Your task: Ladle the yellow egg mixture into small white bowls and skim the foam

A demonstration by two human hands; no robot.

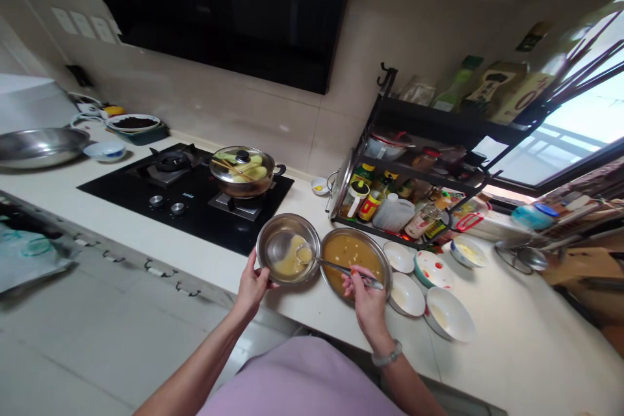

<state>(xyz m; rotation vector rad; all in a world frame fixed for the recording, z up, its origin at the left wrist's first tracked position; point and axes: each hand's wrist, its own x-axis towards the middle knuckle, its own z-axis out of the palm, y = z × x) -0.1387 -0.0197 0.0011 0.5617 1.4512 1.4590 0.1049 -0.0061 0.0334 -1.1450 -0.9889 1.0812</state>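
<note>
L hand (253,286) grips the near-left rim of a metal bowl (273,244), thumb over the edge. R hand (363,292) is closed round the handle of a metal ladle (336,266), w/ the cup in the pale yellow liquid (287,264) inside that bowl. Bowl loc.: at the front of the counter (511,312), just left of the basin (389,273); whether its base rests on the counter can't be confirmed.

CAUTION, spill: yellow liquid is pooled off-center, so the bowl is prob. tilted; extra tilt, or a slip of the one-hand rim grip, could send it over the edge.
CAUTION, splash: ladle handle spans the basin; dropping it could splash the brown liquid (346,250).
CAUTION, knock: R hand is near the small bowls (407,296); a wide swing could shift one.

Mat'ls: bowl & basin = shiny metal, round. Ladle = round cup, long slim handle. Brown liquid = opaque, w/ pale flecks. Small bowls = smooth, prob. ceramic, some w/ colored patterns. Counter = flat, off-white, likely slippery if wet.
</note>
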